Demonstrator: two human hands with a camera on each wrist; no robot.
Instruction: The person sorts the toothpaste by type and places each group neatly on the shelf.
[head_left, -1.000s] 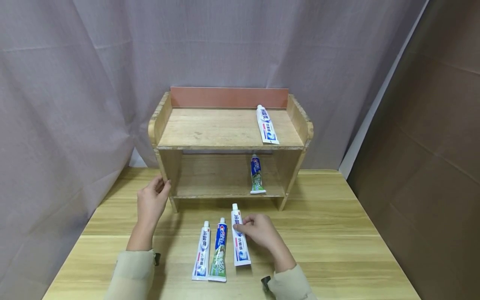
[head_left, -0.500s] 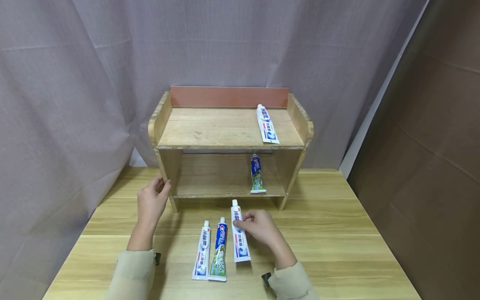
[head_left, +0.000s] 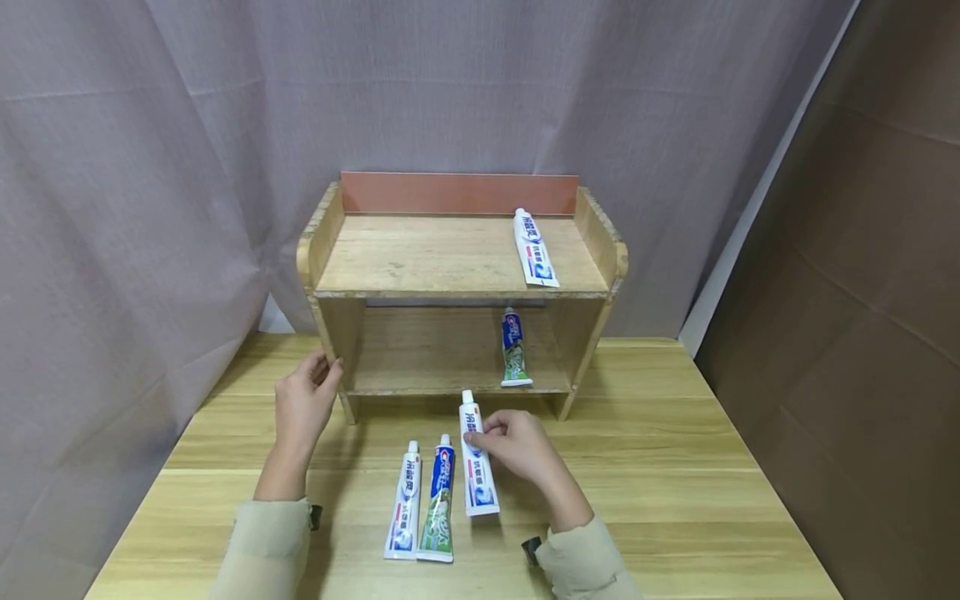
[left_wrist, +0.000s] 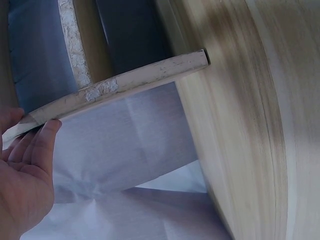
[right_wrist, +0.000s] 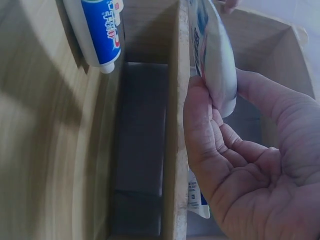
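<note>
My left hand grips the front edge of the wooden shelf's left side panel, its thumb and fingers on either side in the left wrist view. With thumb and fingers, my right hand pinches a white toothpaste tube, cap pointing away, in front of the two-tier shelf. A shadow lies below the tube's bottom end. To its left on the table lie another white toothpaste tube and a blue-green one, side by side.
On the upper tier, toward the right, lies a white toothpaste tube. A blue-green tube rests on the lower tier beneath it. Grey curtain hangs behind the wooden table, and a brown panel stands at right.
My right hand has carried the pinched white tube gradually forward, toward the shelf, and slightly left. The left hand and the other tubes have stayed put.
</note>
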